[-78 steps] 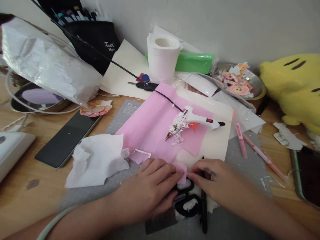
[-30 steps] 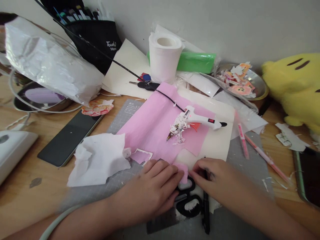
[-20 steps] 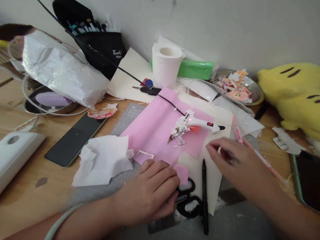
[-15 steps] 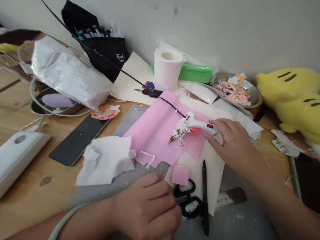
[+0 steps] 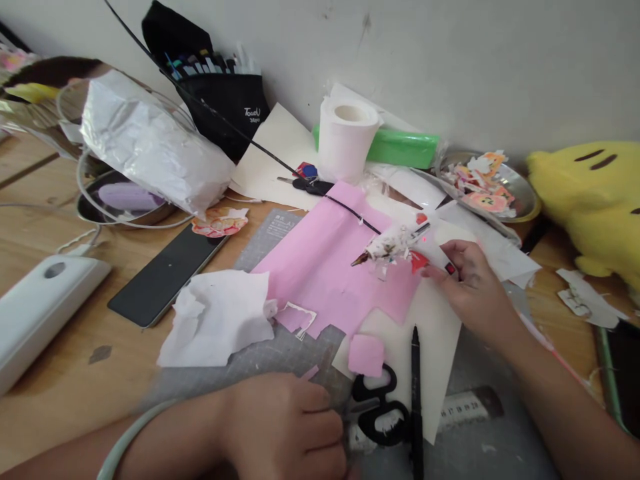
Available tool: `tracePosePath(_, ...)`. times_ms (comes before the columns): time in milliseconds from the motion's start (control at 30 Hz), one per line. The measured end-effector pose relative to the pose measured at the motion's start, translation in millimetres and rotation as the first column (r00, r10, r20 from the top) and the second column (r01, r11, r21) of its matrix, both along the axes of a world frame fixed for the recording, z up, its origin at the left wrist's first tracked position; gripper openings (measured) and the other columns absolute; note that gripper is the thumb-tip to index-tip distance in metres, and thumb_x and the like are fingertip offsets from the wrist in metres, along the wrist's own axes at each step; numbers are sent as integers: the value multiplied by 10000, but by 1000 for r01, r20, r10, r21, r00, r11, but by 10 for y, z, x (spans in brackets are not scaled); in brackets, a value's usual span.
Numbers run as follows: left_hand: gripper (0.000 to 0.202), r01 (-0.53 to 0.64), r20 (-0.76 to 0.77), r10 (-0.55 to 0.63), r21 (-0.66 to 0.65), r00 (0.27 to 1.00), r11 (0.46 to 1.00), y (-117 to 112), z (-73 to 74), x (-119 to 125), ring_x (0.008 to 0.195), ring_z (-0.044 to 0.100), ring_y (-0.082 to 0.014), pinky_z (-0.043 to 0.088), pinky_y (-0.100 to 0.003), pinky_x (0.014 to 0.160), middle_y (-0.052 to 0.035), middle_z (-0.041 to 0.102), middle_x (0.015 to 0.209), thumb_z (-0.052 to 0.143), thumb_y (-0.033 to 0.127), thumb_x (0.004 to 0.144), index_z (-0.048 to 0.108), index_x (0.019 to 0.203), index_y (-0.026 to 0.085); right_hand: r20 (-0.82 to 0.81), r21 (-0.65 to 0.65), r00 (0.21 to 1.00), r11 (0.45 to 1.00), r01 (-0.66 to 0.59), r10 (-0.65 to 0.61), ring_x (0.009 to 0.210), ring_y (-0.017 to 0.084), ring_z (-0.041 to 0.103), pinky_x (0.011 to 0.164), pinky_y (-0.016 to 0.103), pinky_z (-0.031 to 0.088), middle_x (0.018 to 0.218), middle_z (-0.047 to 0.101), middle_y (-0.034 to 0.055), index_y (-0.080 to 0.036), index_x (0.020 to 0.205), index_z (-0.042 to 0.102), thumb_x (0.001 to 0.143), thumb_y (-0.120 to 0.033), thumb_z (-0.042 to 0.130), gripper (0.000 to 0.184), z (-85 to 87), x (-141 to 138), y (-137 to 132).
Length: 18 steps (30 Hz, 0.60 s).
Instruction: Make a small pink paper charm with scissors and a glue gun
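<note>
My right hand (image 5: 473, 280) grips the handle of a white hot glue gun (image 5: 435, 253), whose nozzle end is crusted with paper scraps and points left above a pink paper sheet (image 5: 310, 267). Its orange-red trigger shows beside my fingers. My left hand (image 5: 285, 427) is curled closed over the grey cutting mat (image 5: 250, 373). A thin pink sliver (image 5: 311, 372) shows at its knuckles; whether it is held I cannot tell, as the fingertips are hidden. Right of that hand lie black-handled scissors (image 5: 383, 417), a small pink paper piece (image 5: 366, 355) and a black pen (image 5: 416, 400).
A torn white paper (image 5: 215, 320) and a phone (image 5: 165, 277) lie left. Behind stand a toilet roll (image 5: 347, 140), a black marker case (image 5: 225, 107) and a metal bowl of scraps (image 5: 525, 193). A yellow plush (image 5: 590, 200) sits right. The gun's black cord (image 5: 225, 123) crosses the workspace.
My right hand has closed around the glue gun's handle and tilted the gun up off the pink paper. My left hand has drawn slightly left and down, and the pink sliver has come into view.
</note>
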State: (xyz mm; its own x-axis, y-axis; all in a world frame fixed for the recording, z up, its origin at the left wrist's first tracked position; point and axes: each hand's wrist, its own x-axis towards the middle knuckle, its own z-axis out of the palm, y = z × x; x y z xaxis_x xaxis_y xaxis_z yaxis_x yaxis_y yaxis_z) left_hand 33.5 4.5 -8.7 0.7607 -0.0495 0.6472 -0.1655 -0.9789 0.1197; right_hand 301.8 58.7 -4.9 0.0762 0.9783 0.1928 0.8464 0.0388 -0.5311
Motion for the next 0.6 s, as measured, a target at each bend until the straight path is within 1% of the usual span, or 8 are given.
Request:
tracePosePath(67, 125, -7, -3, 7, -19, 1000, 1000, 1, -32, -4, 406, 398, -89, 287, -252, 366, 54, 417, 439, 683, 182, 687, 634, 572, 175, -192, -47, 981, 998, -49, 39, 608, 168, 563, 491, 266, 430, 775, 605, 17, -225, 1012, 471, 807, -434, 494, 294, 43, 17, -7)
tracePosePath(100, 153, -20, -20, 19, -43, 1000, 999, -6, -56, -9, 405, 391, -90, 295, -250, 367, 54, 417, 437, 665, 178, 707, 614, 563, 181, -210, -68, 975, 994, -84, 68, 586, 162, 544, 481, 263, 424, 729, 576, 3, -225, 1012, 474, 801, -430, 484, 295, 71, 21, -17)
tracePosePath(167, 223, -23, -45, 19, -103, 999, 994, -31, -113, -26, 412, 381, -95, 309, -249, 368, 52, 427, 442, 624, 169, 743, 559, 531, 188, -153, -90, 981, 987, -132, 118, 546, 157, 500, 468, 268, 415, 662, 516, -14, -213, 1014, 493, 774, -438, 486, 329, 123, 20, -49)
tracePosePath(233, 258, -1, -44, -6, -154, 999, 988, -62, -164, -47, 428, 387, -102, 322, -254, 371, 49, 437, 454, 595, 164, 758, 517, 513, 192, -82, -92, 986, 984, -152, 144, 551, 162, 490, 483, 281, 423, 663, 504, -13, -202, 1036, 506, 726, -460, 543, 406, 151, 14, -89)
tracePosePath(300, 219, 7, -48, -14, -157, 999, 988, -85, -193, -63, 429, 390, -102, 328, -257, 375, 47, 440, 462, 590, 167, 753, 539, 542, 184, -18, -86, 982, 979, -187, 186, 606, 178, 526, 525, 291, 442, 737, 550, 6, -202, 1085, 502, 677, -481, 624, 509, 145, 9, -123)
tracePosePath(367, 131, 32, -71, -41, -122, 997, 992, -92, -195, -70, 420, 390, -97, 327, -253, 378, 46, 438, 466, 601, 186, 747, 598, 617, 169, 66, -54, 967, 969, -241, 245, 648, 193, 557, 545, 293, 449, 812, 593, 27, -206, 1096, 507, 661, -487, 668, 542, 121, 8, -139)
tracePosePath(500, 68, 69, -145, -77, -57, 986, 996, -77, -177, -73, 418, 398, -96, 333, -247, 391, 48, 453, 485, 610, 234, 762, 633, 708, 200, 223, 90, 912, 925, -370, 343, 667, 224, 585, 549, 323, 452, 839, 616, 70, -181, 1047, 522, 750, -409, 592, 381, 90, 14, -120)
tracePosePath(600, 102, 61, -153, -68, -47, 986, 997, -71, -196, -80, 430, 409, -95, 347, -238, 404, 53, 459, 500, 604, 241, 783, 613, 684, 215, 316, 169, 848, 854, -492, 425, 719, 250, 597, 607, 357, 462, 857, 619, 95, -173, 1017, 519, 774, -327, 562, 291, 110, 17, -90)
